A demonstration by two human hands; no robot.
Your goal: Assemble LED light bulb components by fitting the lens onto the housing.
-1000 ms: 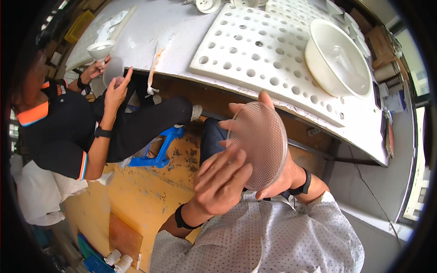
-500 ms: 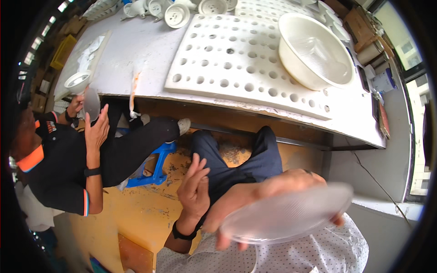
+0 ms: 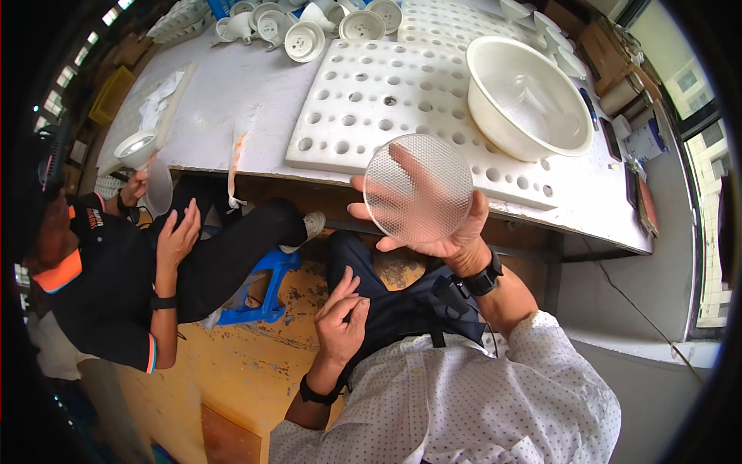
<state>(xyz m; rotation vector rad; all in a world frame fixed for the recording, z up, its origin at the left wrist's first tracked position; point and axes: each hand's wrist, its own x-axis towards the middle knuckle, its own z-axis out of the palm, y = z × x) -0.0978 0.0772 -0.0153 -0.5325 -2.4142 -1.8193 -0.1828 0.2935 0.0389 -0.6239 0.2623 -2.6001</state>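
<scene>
A clear round lens disc (image 3: 418, 188) with a fine dimpled texture stands tilted in front of my right hand (image 3: 456, 236). That hand's spread fingers show through the disc from behind, and its thumb is at the right rim. Over my lap, my left hand (image 3: 340, 325) is raised with fingers loosely bent and partly stretched, nothing seen in it. Beyond the disc, on the table, lies a white foam board (image 3: 340, 166) with rows of round holes. A white plastic basin (image 3: 483, 116) rests on its right part, with clear lens discs (image 3: 529, 100) inside.
White lamp housings (image 3: 304, 41) crowd the far table edge. At left, a seated co-worker (image 3: 100, 286) holds another clear disc (image 3: 159, 188) near a white lamp housing (image 3: 137, 147). A blue stool (image 3: 267, 290) stands between us. A phone (image 3: 610, 139) lies at the table's right.
My right hand has swung the disc from low near my body up and away to the table's front edge, turning its face toward me. My left hand has shifted slightly right, fingers closer together.
</scene>
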